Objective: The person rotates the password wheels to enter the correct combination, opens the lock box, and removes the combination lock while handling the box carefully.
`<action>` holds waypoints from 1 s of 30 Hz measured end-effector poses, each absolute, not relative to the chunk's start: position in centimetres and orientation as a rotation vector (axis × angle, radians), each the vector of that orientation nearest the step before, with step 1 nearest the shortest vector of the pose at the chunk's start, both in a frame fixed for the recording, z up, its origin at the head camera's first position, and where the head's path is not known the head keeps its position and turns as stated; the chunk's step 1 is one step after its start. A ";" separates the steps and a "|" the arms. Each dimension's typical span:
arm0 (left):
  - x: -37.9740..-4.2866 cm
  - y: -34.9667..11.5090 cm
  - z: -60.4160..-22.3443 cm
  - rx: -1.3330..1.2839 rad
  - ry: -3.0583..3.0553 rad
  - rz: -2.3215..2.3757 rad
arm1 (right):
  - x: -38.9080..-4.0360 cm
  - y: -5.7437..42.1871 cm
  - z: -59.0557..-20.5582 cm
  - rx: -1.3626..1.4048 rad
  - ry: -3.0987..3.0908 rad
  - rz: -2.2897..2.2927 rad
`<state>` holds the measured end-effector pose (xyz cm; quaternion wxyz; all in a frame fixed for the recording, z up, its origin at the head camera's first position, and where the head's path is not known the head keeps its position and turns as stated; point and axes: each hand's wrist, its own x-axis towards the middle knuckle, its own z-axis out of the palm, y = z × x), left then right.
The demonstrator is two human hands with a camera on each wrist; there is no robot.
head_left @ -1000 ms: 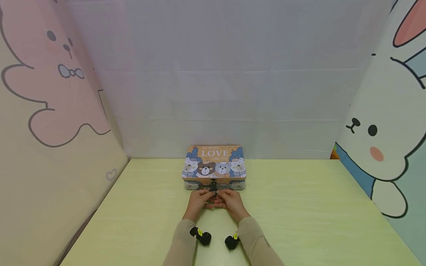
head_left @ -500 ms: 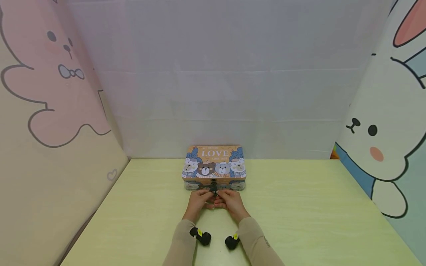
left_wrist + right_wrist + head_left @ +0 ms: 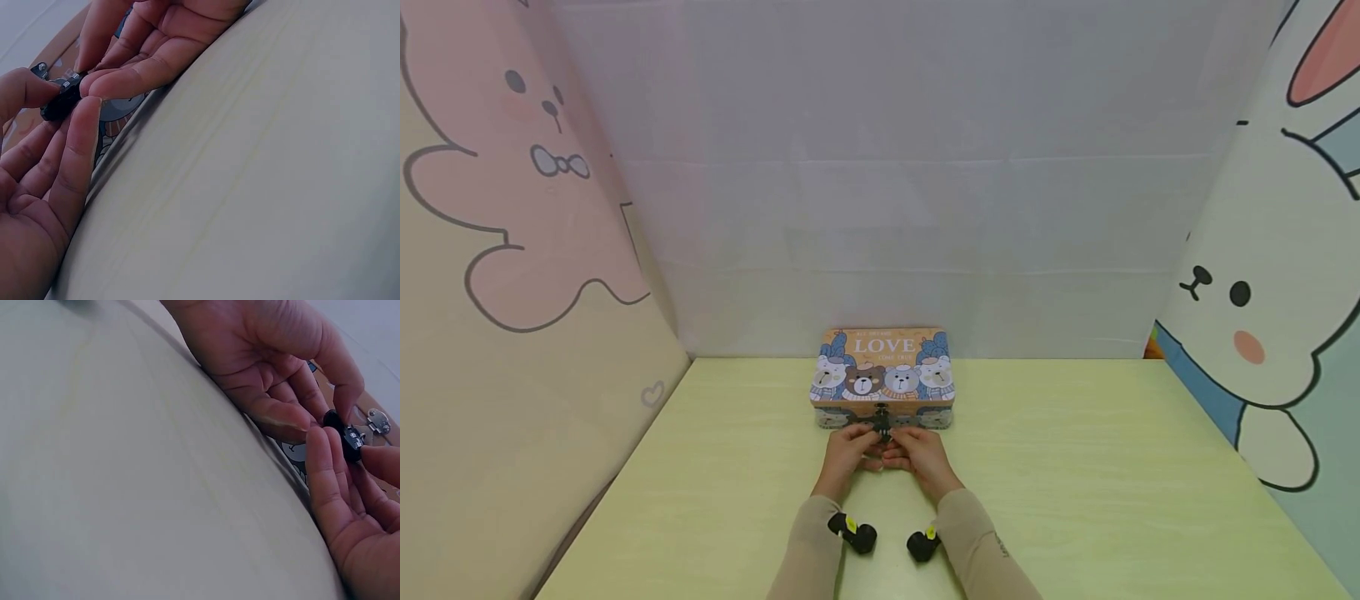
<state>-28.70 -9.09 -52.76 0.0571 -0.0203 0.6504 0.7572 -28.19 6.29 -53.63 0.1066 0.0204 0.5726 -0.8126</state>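
Backed by a pale wall [image 3: 895,208], flanked by cartoon panels [image 3: 1270,350]. On a yellow-green table [image 3: 1090,467], against its far side, a tin box [image 3: 883,367], lid down. Just before it, left hand [image 3: 846,454] and right hand [image 3: 922,456], thumbs and fingers curled, pinching from both sides a black lock [image 3: 340,435], close by the clasp [image 3: 378,421]. Apparently working its dials [image 3: 355,437]; likely calling next for a steady pinch and fine fingertip turns. Impossible to tell whether hooked on.

the lock [image 3: 60,105] is black, the box [image 3: 882,367] bear-patterned orange.
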 end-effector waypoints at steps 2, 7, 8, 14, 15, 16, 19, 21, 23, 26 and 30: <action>-28.2 -9.1 -52.1 -0.038 1.979 2.292 | -28.3 6.2 -53.7 0.073 1.687 -2.395; -27.4 -9.0 -51.0 -0.012 1.996 2.268 | -28.3 6.2 -53.9 0.088 1.688 -2.400; -27.3 -9.0 -50.9 -0.014 1.997 2.263 | -28.4 6.2 -53.9 0.093 1.687 -2.399; -27.7 -9.2 -51.2 -0.022 1.996 2.246 | -28.6 6.1 -53.9 0.125 1.685 -2.388; -27.9 -9.2 -51.5 -0.023 1.992 2.247 | -28.6 6.2 -54.0 0.120 1.685 -2.388; -28.1 -9.2 -51.9 -0.024 1.988 2.250 | -28.6 6.2 -53.9 0.121 1.681 -2.388; -28.8 -9.2 -53.1 -0.019 1.978 2.263 | -28.7 6.3 -53.9 0.119 1.671 -2.377; -29.1 -9.3 -53.8 -0.034 1.974 2.269 | -28.7 6.4 -53.8 0.113 1.667 -2.362; -29.3 -9.2 -54.1 -0.044 1.984 2.271 | -28.7 6.5 -53.8 0.108 1.667 -2.336; -29.3 -9.2 -54.4 -0.049 2.009 2.263 | -28.9 6.7 -53.9 0.086 1.664 -2.303; -29.3 -9.1 -54.4 -0.057 2.032 2.251 | -29.1 6.8 -54.1 0.057 1.659 -2.284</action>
